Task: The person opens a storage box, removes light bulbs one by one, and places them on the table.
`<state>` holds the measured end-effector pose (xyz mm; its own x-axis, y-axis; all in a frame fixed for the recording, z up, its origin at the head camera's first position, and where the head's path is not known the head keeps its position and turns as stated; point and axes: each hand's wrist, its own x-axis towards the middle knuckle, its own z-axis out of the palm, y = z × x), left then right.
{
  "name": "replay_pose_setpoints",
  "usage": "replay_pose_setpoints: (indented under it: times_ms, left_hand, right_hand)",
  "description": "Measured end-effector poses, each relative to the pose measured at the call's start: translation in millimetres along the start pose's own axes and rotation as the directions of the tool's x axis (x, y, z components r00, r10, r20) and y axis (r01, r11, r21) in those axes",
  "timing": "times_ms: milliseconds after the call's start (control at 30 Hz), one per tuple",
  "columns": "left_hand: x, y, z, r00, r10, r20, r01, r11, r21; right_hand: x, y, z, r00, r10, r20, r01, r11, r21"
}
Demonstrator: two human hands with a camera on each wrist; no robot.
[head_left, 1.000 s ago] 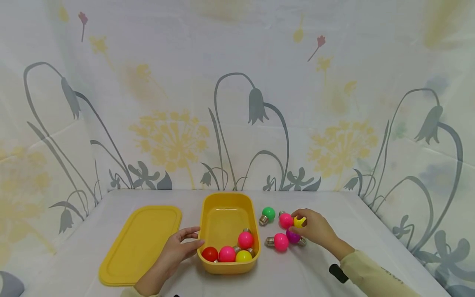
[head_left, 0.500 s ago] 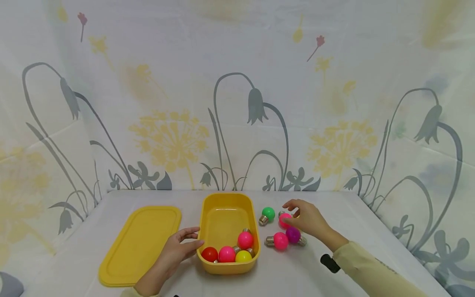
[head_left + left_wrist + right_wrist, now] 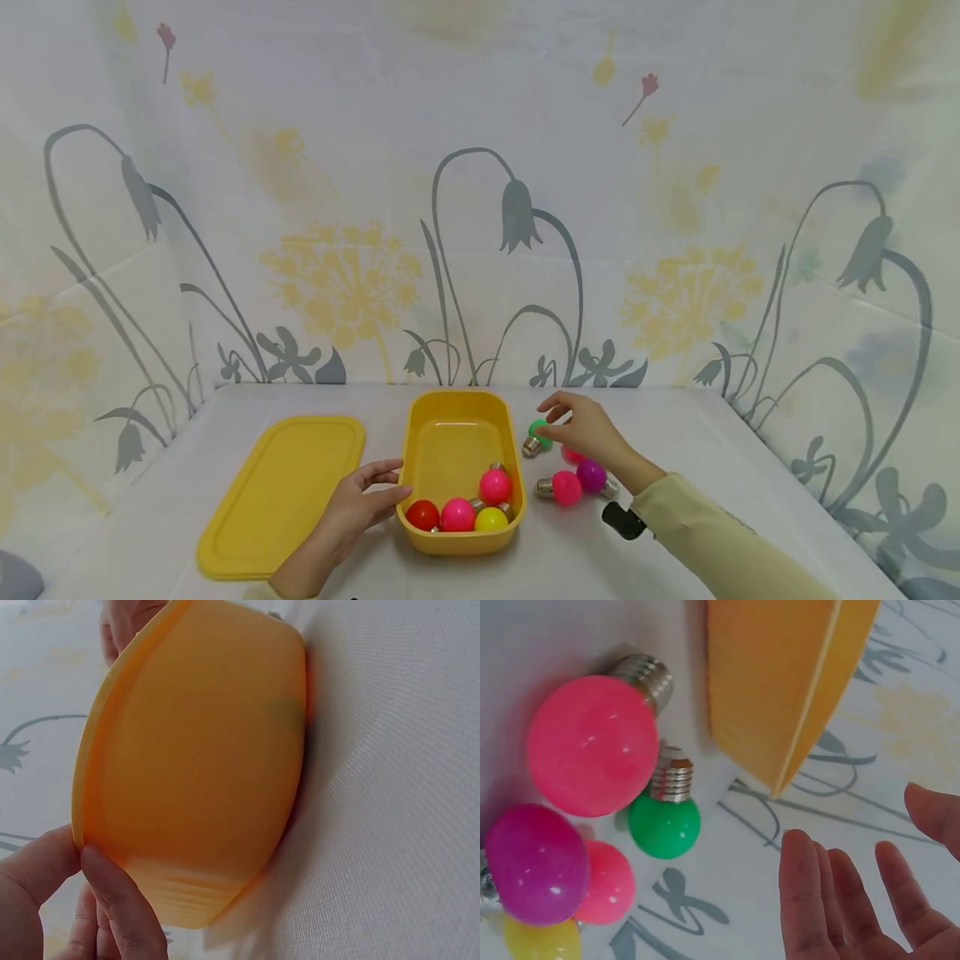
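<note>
My left hand (image 3: 358,508) pinches the left rim of a yellow plastic box (image 3: 442,433); in the left wrist view, its thumb and finger (image 3: 120,900) meet at that rim. Red, pink and yellow light bulbs lie in the box's near end, among them a red bulb (image 3: 422,515). My right hand (image 3: 588,433) is just right of the box, above a green bulb (image 3: 538,434). The right wrist view shows its fingers (image 3: 801,892) extended and holding nothing. Beside the green bulb lie a pink bulb (image 3: 592,746), a purple bulb (image 3: 538,866), a second pink bulb and a yellow bulb (image 3: 544,939).
A flat yellow lid (image 3: 288,492) lies on the white tablecloth, left of the box. A flower-printed cloth (image 3: 480,275) hangs behind the table. A grey rounded object (image 3: 17,575) shows at the lower left corner.
My right hand has moved left, from over the yellow and purple bulbs to the green bulb, leaving the bulbs on the table. The left hand stays at the box's rim.
</note>
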<state>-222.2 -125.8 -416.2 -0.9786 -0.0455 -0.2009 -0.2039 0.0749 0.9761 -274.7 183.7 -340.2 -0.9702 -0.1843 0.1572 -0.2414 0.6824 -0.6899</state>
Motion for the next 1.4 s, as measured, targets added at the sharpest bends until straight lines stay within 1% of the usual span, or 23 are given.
replay_pose_setpoints:
  times_ms: [167, 267, 367, 533, 667, 733, 900, 967, 1033, 1067, 1133, 1167, 1267, 1300, 1333, 1400]
  left_hand:
    - [-1.0, 0.3, 0.2, 1.000, 0.002, -0.003, -0.002, 1.000, -0.002]
    - [-0.8, 0.1, 0.4, 1.000, 0.005, 0.000, -0.005, 1.000, -0.002]
    - [-0.4, -0.2, 0.3, 1.000, 0.002, -0.004, -0.002, 1.000, 0.002]
    - [-0.2, 0.1, 0.0, 1.000, -0.007, -0.008, 0.007, 1.000, 0.006]
    - [-1.1, 0.2, -0.4, 1.000, -0.009, -0.010, 0.009, 1.000, 0.011]
    - [-1.2, -0.2, -0.7, 1.000, -0.008, -0.010, 0.008, 1.000, 0.012]
    - [-0.2, -1.8, 0.0, 1.000, 0.006, 0.003, -0.006, 1.000, -0.012]
    - [0.0, -2.1, 0.1, 1.000, 0.013, 0.006, -0.013, 1.000, -0.023]
    - [0.0, -2.4, 0.2, 1.000, 0.016, 0.006, -0.016, 1.000, -0.022]
    - [-0.1, -2.4, 0.1, 1.000, 0.016, 0.006, -0.016, 1.000, -0.020]
    - [-0.1, -2.4, 0.0, 1.000, 0.012, 0.006, -0.012, 1.000, -0.011]
    - [-0.1, -2.2, 0.1, 1.000, 0.009, 0.006, -0.009, 1.000, -0.003]
    - [-0.2, -1.3, 0.4, 1.000, 0.004, 0.006, -0.004, 1.000, 0.011]
    - [-0.5, -0.7, 0.4, 1.000, 0.003, 0.006, -0.003, 1.000, 0.014]
    - [-0.6, -0.3, 0.4, 1.000, 0.004, 0.005, -0.004, 1.000, 0.015]
    - [-0.9, 0.3, 0.1, 1.000, 0.007, 0.003, -0.007, 1.000, 0.013]
  right_hand:
    - [4.8, -20, 6, 0.997, 0.072, 0.039, -0.074, 0.995, 0.072]
    - [6.2, -32, 11, 0.994, 0.084, 0.064, -0.090, 0.991, 0.097]
    - [7.9, -42, 17, 0.989, 0.100, 0.106, -0.113, 0.985, 0.127]
    - [11.5, -52, 33, 0.975, 0.139, 0.175, -0.170, 0.969, 0.179]
    - [12.1, -58, 45, 0.954, 0.157, 0.257, -0.209, 0.960, 0.186]
    - [12.1, -59, 51, 0.938, 0.174, 0.299, -0.233, 0.957, 0.174]
    - [10.8, -63, 64, 0.901, 0.234, 0.365, -0.285, 0.954, 0.092]
    - [10.8, -64, 70, 0.890, 0.243, 0.387, -0.281, 0.959, 0.046]
    - [11.6, -65, 75, 0.882, 0.226, 0.413, -0.262, 0.964, 0.032]
    - [12.7, -65, 77, 0.879, 0.205, 0.432, -0.253, 0.966, 0.057]
    - [16.5, -65, 82, 0.875, 0.147, 0.462, -0.235, 0.962, 0.139]
    - [19.2, -65, 83, 0.875, 0.112, 0.472, -0.226, 0.955, 0.192]
    - [29.3, -65, 85, 0.882, 0.018, 0.471, -0.199, 0.920, 0.336]
    - [33.0, -65, 85, 0.886, -0.001, 0.464, -0.181, 0.920, 0.347]
    - [36.5, -65, 86, 0.891, -0.017, 0.454, -0.153, 0.930, 0.335]
    - [42.7, -65, 87, 0.892, -0.033, 0.450, -0.098, 0.959, 0.265]
